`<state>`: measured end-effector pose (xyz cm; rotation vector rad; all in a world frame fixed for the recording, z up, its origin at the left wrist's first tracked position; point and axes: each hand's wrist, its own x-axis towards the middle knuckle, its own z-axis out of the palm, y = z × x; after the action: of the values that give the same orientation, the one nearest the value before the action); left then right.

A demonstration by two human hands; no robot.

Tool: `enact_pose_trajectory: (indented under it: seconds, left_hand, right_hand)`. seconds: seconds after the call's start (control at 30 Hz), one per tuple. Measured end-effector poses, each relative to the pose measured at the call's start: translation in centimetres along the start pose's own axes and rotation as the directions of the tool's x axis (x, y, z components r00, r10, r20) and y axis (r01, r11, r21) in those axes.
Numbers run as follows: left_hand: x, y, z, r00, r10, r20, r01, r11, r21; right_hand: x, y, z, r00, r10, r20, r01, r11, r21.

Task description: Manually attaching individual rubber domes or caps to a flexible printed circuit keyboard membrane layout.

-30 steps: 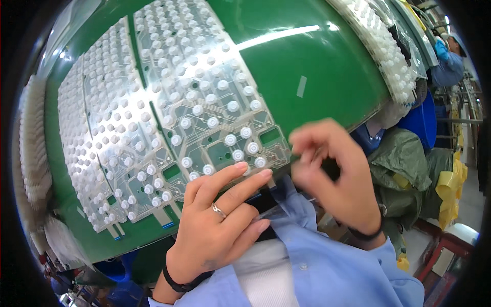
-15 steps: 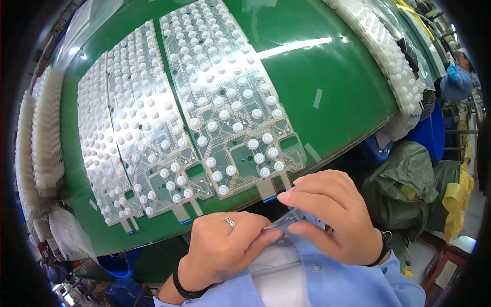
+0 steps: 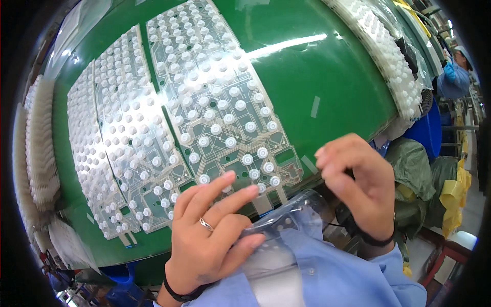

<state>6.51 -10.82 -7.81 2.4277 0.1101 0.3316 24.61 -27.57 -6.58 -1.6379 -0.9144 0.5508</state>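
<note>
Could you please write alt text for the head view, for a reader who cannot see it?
A person's left hand pinches a clear plastic sheet at the near edge of a green table; the right hand hovers beside it. Three clear sheets dotted with white rubber domes lie side by side on the table.

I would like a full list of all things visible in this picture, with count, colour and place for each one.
green table: one, green, fills the middle.
membrane sheets with white domes: three side by side, clear with white domes, on the table.
stacks of white dome strips: count unclear, white, at the far left edge.
row of white dome mats: count unclear, white, along the right edge.
clear sheet: one, transparent, at the table's near edge, under the left thumb.
co-worker: one, blue clothes, upper right.
ring: one, silver, on the left hand.
left hand: one, touches the clear sheet.
right hand: one, raised, fingers curled, holds nothing that I can see.
</note>
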Motion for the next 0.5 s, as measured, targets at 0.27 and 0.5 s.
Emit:
enact_pose_trajectory:
  seconds: [0.27,0.5]
  left_hand:
    - [-0.8,-0.3,0.8,0.993,-0.012,0.12,0.006,0.999,0.043]
    - [-1.0,-0.8,0.9,0.991,0.013,0.13,-0.018,0.999,0.036]
  right_hand:
    - [2.8,1.3,1.1,0.986,0.169,-0.002,-0.166,0.966,-0.199]
    - [3.1,1.5,2.1,0.984,0.167,-0.059,-0.177,0.919,-0.353]
